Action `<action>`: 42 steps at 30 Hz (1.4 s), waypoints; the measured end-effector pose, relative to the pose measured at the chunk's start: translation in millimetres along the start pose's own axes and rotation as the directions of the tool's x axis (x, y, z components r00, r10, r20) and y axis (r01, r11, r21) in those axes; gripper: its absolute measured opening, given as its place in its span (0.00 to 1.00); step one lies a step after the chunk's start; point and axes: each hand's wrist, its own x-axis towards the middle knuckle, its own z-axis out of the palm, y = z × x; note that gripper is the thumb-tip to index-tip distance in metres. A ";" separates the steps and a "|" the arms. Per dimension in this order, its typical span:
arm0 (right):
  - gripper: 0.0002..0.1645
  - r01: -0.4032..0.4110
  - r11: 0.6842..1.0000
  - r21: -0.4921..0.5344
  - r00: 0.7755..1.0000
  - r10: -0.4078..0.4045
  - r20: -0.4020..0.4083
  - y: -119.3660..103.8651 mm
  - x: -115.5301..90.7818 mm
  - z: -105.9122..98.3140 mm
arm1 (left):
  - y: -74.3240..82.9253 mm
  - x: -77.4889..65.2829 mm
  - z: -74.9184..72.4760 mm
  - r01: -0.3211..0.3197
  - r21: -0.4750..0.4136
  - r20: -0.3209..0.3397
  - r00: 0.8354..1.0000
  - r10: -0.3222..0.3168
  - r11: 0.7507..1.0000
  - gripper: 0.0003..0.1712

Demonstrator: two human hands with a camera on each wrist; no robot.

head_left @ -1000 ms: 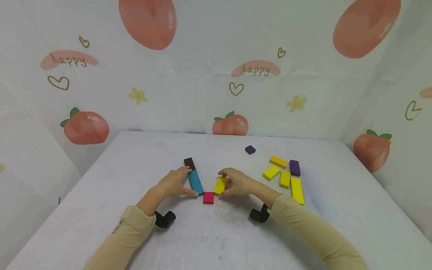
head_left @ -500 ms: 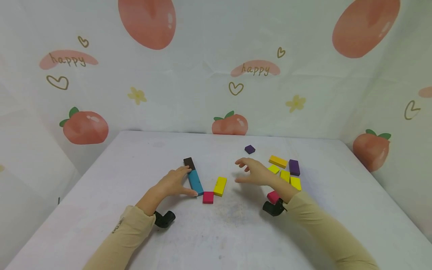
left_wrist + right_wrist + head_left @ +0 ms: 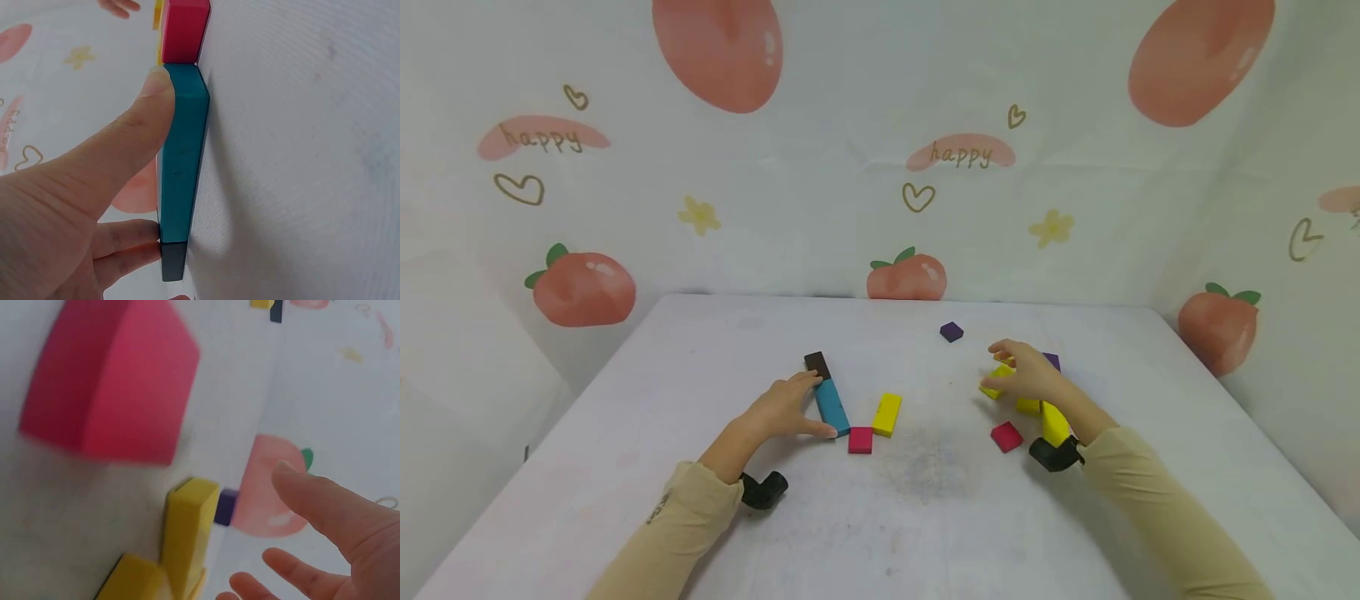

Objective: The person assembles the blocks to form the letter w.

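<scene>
My left hand [image 3: 782, 410] rests against a blue block [image 3: 832, 410], thumb near its close end. Its fingers touch the side near the joint with a dark brown block [image 3: 817, 365]. In the left wrist view a red block [image 3: 185, 31] meets the blue block's end. A yellow block [image 3: 887, 415] slants up from that red block's right corner. My right hand [image 3: 1030, 372] hovers at the right-hand group, fingers spread and holding nothing, nearest a small yellow block [image 3: 995, 387]. It partly hides a purple block [image 3: 1052, 361] and other yellow pieces.
A second red block [image 3: 1007, 437] lies left of the right wrist's black camera [image 3: 1056, 454]. Behind that camera shows a long yellow block [image 3: 1055, 423]. A small purple block [image 3: 951, 332] sits farther back on the white table [image 3: 820, 533]. A patterned cloth [image 3: 805, 167] hangs behind.
My right hand has let go of the yellow block beside the red one and moved right to the other blocks. The second red block has come into view. My left hand stays put.
</scene>
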 end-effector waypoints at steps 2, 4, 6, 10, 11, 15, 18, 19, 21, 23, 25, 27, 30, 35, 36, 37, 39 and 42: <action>0.38 -0.034 0.999 -0.009 0.999 0.034 -0.008 7.7 -1.0 -1.3 | -0.4 0.4 0.4 0.001 -0.005 -0.002 1.000 -0.001 1.000 0.54; 0.40 -0.068 0.997 -0.024 0.998 0.067 -0.012 13.3 -1.7 -2.2 | -0.1 0.3 0.3 0.002 -0.003 -0.002 1.000 -0.002 1.000 0.54; 0.41 -0.106 0.994 -0.033 0.994 0.106 -0.011 17.3 -2.3 -2.5 | -0.2 0.2 0.4 0.004 -0.002 -0.002 1.000 -0.004 1.000 0.54; 0.43 -0.147 0.989 -0.028 0.989 0.147 -0.004 20.7 -3.2 -1.5 | 0.1 -0.6 0.3 0.007 0.005 0.000 1.000 -0.007 1.000 0.54; 0.43 -0.153 0.988 -0.027 0.988 0.153 -0.002 20.8 -3.4 -1.0 | 0.0 -0.7 0.5 0.006 0.004 0.001 1.000 -0.006 1.000 0.54; 0.43 -0.165 0.986 -0.018 0.986 0.165 0.005 20.1 -3.5 1.2 | 0.8 -2.1 -0.1 0.006 -0.005 0.002 1.000 -0.006 1.000 0.54; 0.43 -0.168 0.986 -0.024 0.986 0.168 0.002 19.9 -3.2 2.4 | 0.9 -2.3 0.1 0.008 -0.014 0.003 1.000 -0.008 1.000 0.54; 0.43 -0.168 0.985 -0.027 0.986 0.168 0.000 20.1 -2.9 2.7 | 0.7 -2.2 0.3 0.009 -0.016 0.002 1.000 -0.009 1.000 0.54; 0.44 -0.169 0.985 -0.029 0.986 0.169 -0.004 20.2 -2.6 3.2 | 0.5 -2.2 0.4 0.010 -0.017 0.000 1.000 -0.010 1.000 0.54; 0.44 -0.171 0.985 -0.030 0.985 0.171 -0.007 20.6 -2.2 3.7 | 0.1 -2.2 0.6 0.010 -0.021 -0.001 1.000 -0.010 1.000 0.54; 0.44 -0.176 0.984 -0.027 0.984 0.176 -0.005 20.7 -2.0 4.1 | -0.2 -2.2 0.5 0.008 -0.023 -0.003 1.000 -0.008 1.000 0.54; 0.44 -0.178 0.984 -0.026 0.984 0.178 -0.001 20.8 -2.0 4.6 | -0.3 -2.2 0.7 0.007 -0.025 -0.003 1.000 -0.007 1.000 0.54; 0.44 -0.184 0.983 -0.018 0.983 0.184 0.005 20.6 -1.9 5.9 | -0.2 -1.8 1.1 0.003 -0.021 -0.003 1.000 -0.003 1.000 0.54; 0.44 -0.176 0.984 -0.021 0.984 0.176 0.006 21.0 -0.8 8.8 | 0.1 -1.4 1.3 -0.003 -0.011 -0.003 1.000 0.003 1.000 0.54; 0.44 -0.174 0.984 -0.022 0.985 0.174 0.005 21.2 -0.6 9.4 | 0.1 -1.5 1.1 -0.003 -0.011 -0.003 1.000 0.003 1.000 0.54; 0.43 -0.172 0.985 -0.022 0.985 0.172 0.003 21.4 -0.5 9.7 | 0.3 -1.5 1.2 -0.003 -0.010 -0.004 1.000 0.003 1.000 0.53; 0.43 -0.163 0.986 -0.026 0.987 0.163 -0.002 21.6 -0.5 10.2 | 0.6 -2.0 0.8 -0.004 -0.008 -0.007 1.000 0.004 1.000 0.53; 0.42 -0.163 0.986 -0.031 0.987 0.163 -0.010 22.0 -0.5 10.6 | 0.8 -2.6 0.7 -0.008 0.002 -0.010 1.000 0.008 1.000 0.53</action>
